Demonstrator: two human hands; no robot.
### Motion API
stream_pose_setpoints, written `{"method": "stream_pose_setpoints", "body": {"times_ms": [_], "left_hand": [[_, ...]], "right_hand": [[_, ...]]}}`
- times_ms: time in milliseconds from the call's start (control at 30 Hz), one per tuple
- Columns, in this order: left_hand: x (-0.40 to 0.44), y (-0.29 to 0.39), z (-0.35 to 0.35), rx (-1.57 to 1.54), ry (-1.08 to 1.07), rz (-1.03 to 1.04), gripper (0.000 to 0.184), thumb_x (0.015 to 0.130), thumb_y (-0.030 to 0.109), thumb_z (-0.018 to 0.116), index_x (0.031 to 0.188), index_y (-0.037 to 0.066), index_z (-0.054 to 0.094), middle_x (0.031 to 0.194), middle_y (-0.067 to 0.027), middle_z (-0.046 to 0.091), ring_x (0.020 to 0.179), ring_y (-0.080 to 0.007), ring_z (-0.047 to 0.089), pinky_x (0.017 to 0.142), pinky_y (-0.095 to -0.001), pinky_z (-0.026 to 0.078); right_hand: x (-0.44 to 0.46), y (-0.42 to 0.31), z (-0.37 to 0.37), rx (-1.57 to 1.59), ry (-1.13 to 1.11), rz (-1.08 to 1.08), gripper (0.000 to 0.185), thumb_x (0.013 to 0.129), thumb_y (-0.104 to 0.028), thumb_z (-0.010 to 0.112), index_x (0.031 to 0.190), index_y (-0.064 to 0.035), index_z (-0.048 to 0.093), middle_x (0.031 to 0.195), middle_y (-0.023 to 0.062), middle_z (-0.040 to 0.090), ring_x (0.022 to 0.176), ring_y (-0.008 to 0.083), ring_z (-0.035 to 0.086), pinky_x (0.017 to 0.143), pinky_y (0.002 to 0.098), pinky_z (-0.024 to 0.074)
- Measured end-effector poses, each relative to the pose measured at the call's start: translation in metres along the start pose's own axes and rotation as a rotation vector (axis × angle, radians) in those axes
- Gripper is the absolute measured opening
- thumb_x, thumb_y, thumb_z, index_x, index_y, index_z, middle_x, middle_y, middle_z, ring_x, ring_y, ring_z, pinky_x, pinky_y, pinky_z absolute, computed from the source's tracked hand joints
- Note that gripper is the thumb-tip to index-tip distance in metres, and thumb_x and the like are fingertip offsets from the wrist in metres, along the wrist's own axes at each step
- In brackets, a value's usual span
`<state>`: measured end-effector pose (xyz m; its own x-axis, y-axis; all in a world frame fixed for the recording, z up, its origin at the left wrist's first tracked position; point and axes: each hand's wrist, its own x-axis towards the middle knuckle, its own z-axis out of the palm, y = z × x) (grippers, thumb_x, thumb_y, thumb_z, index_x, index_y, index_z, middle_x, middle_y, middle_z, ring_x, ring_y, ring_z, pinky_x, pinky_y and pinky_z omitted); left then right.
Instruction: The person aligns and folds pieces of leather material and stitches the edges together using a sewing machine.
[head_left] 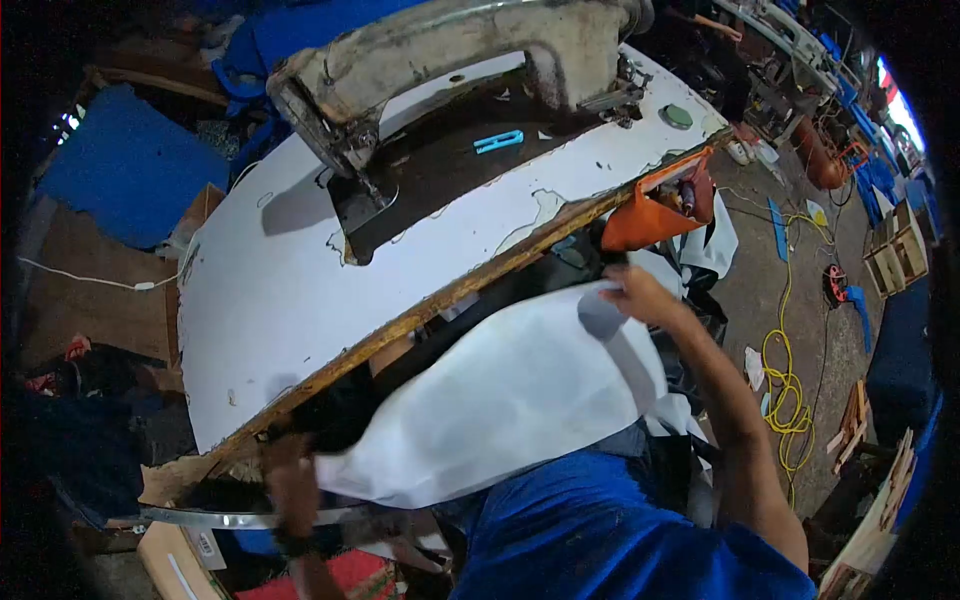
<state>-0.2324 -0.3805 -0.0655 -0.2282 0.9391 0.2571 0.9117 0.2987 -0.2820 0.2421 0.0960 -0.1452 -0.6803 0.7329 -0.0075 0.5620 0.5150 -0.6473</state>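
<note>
Gripping the edge of a white sheet (510, 390) at 2 o'clock, the right hand (636, 295) is closed on it; the left hand (290, 485), at 8 o'clock, is blurred beside the narrow end, its grip impossible to tell. The sheet spans between the counter (270, 350) and a blue shirt (580, 520). Probable handling: light, pliant, rather slippery, prone to creasing; opposite edges seem the best holds. Outward from the sheet: orange pouch (630, 225), 1 o'clock; yellow cable (790, 405), 3 o'clock; sewing machine (440, 60) on the counter, 12 o'clock.
</note>
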Motion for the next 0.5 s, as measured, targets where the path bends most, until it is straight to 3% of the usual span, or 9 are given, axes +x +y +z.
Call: {"method": "stream_pose_setpoints", "body": {"times_ms": [33,67,133,233,267,333,400,500], "left_hand": [[0.047,0.060,-0.030,-0.352,-0.186,-0.071,0.028,0.100,0.014,0.064,0.126,0.007,0.071,0.126,-0.0152,0.071,0.116,-0.0338,0.068,0.101,-0.0416,0.055],[0.074,0.096,-0.030,-0.540,-0.207,0.075,0.029,0.099,0.006,0.060,0.126,0.007,0.071,0.127,-0.0162,0.070,0.116,-0.0343,0.068,0.101,-0.0410,0.054],[0.133,0.174,-0.049,-1.025,-0.224,0.062,0.023,0.099,0.006,0.061,0.119,-0.002,0.071,0.125,-0.0198,0.070,0.117,-0.0362,0.067,0.100,-0.0424,0.053],[0.215,0.252,-0.009,-1.196,-0.173,0.197,0.026,0.102,0.007,0.058,0.125,0.000,0.067,0.127,-0.0199,0.069,0.118,-0.0401,0.065,0.102,-0.0433,0.052],[0.241,0.275,0.011,-1.138,-0.086,0.180,0.031,0.103,0.017,0.062,0.127,-0.002,0.067,0.129,-0.0241,0.068,0.122,-0.0417,0.064,0.106,-0.0452,0.049],[0.284,0.316,0.064,-1.017,-0.265,-0.036,0.050,0.103,0.034,0.064,0.132,-0.007,0.063,0.134,-0.0290,0.065,0.126,-0.0461,0.060,0.109,-0.0489,0.045],[0.311,0.336,0.109,-0.848,-0.440,-0.055,0.068,0.100,0.048,0.066,0.135,-0.011,0.060,0.138,-0.0331,0.061,0.130,-0.0472,0.057,0.111,-0.0511,0.043],[0.319,0.330,0.089,-0.922,-0.393,0.085,0.058,0.096,0.044,0.073,0.126,-0.006,0.068,0.121,-0.0263,0.071,0.113,-0.0429,0.066,0.097,-0.0479,0.050]], "right_hand": [[-0.011,-0.004,0.003,-0.029,-0.020,-0.067,0.036,0.090,-0.024,0.076,0.106,0.0076,0.069,0.106,0.0300,0.072,0.096,0.0422,0.073,0.087,0.0510,0.0576],[-0.022,-0.011,0.006,-0.058,-0.044,-0.132,0.036,0.090,-0.023,0.076,0.109,0.0072,0.069,0.109,0.0295,0.072,0.099,0.0419,0.073,0.089,0.0498,0.0579],[-0.044,-0.062,-0.009,-0.103,-0.235,-0.139,0.028,0.093,-0.017,0.070,0.112,0.0034,0.071,0.117,0.0271,0.070,0.108,0.0407,0.070,0.094,0.0469,0.0579],[-0.075,-0.063,0.008,-0.310,-0.015,-0.409,0.024,0.087,-0.010,0.063,0.109,-0.0021,0.068,0.116,0.0194,0.068,0.110,0.0393,0.068,0.094,0.0482,0.0577],[-0.080,-0.071,0.000,-0.304,-0.039,-0.379,0.030,0.084,-0.011,0.064,0.113,-0.0034,0.067,0.112,0.0170,0.068,0.107,0.0386,0.069,0.094,0.0476,0.0572],[-0.098,-0.084,-0.012,-0.208,0.030,-0.333,0.027,0.086,-0.012,0.065,0.112,-0.0045,0.065,0.113,0.0164,0.068,0.101,0.0386,0.069,0.091,0.0478,0.0569],[-0.113,-0.082,-0.010,-0.255,0.156,-0.320,0.023,0.087,-0.014,0.067,0.107,-0.0056,0.062,0.110,0.0148,0.066,0.095,0.0387,0.069,0.085,0.0485,0.0562],[-0.133,-0.082,-0.020,-0.106,0.233,-0.296,0.022,0.089,-0.017,0.069,0.106,-0.0057,0.059,0.100,0.0144,0.062,0.095,0.0393,0.067,0.082,0.0494,0.0545]]}}
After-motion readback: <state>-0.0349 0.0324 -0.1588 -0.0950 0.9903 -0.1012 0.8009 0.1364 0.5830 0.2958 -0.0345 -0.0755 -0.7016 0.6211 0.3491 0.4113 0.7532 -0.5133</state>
